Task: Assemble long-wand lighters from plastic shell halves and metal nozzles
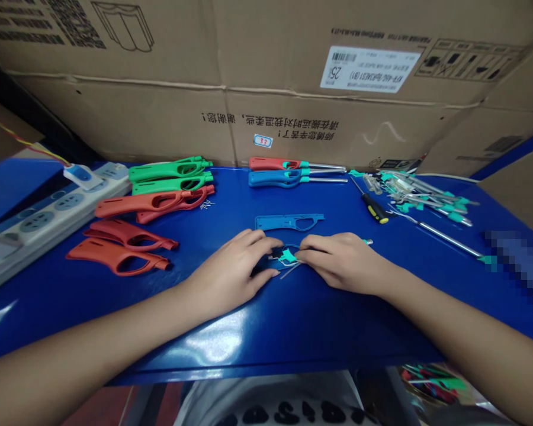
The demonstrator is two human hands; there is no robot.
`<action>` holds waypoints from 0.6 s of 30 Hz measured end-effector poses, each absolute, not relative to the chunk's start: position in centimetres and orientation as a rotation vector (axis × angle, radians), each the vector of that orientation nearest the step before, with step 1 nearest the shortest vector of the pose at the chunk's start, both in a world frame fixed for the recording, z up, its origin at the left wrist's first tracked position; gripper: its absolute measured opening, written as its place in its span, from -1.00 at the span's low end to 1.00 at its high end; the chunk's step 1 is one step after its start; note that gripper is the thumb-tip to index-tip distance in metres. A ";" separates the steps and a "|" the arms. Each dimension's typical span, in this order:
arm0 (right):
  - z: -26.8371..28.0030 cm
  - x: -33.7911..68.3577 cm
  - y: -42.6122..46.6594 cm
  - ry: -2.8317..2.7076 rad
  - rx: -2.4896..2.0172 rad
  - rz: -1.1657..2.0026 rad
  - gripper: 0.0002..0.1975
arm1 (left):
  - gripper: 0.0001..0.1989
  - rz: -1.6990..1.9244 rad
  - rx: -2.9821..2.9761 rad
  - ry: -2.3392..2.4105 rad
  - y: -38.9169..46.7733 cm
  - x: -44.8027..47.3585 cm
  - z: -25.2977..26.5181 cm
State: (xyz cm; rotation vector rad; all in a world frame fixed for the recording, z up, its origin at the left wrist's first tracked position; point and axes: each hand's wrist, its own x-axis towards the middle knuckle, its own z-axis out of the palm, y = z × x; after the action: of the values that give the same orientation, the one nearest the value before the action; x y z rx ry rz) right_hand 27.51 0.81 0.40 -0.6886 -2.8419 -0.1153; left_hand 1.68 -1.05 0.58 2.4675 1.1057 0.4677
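A blue lighter half-shell (293,244) with a teal trigger piece (287,255) and thin wires (288,264) lies between my hands, largely covered by them. My left hand (242,266) curls its fingers and thumb around the shell's left part. My right hand (344,260) pinches the shell's front beside the trigger, its fingertips closed together. A metal tube tip (368,241) shows past my right hand. Just beyond my hands lies another blue half-shell (288,222), its inner side up.
Green shells (171,177) and orange-red shells (119,254) lie left, beside a power strip (66,204). Two assembled lighters (275,178) lie at the back. Rightward are a screwdriver (375,208), a pile of metal tubes (426,192) and a single tube (448,239). Cardboard (270,59) stands behind.
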 end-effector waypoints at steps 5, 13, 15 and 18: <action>0.5 27.7 0.8 -2.850 -0.663 -0.077 -0.76 | -0.66 0.442 2.497 1.112 -1.4 1.8 0.7; 0.9 27.6 0.5 -2.903 -0.634 -0.149 -0.72 | -0.63 0.406 2.595 1.101 -1.9 2.0 0.7; 0.7 27.7 0.6 -2.881 -0.644 -0.107 -0.72 | -0.63 0.407 2.588 1.109 -2.0 2.0 0.7; 0.3 27.8 0.8 -2.786 -0.687 0.073 -0.75 | -0.61 0.412 2.560 1.107 -2.0 2.0 0.7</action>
State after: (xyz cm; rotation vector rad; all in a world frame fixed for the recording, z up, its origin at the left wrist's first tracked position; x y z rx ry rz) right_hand 27.79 0.81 0.35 -0.6874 -2.7857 0.0728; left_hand 2.03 -2.02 0.65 2.5597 1.1066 0.4116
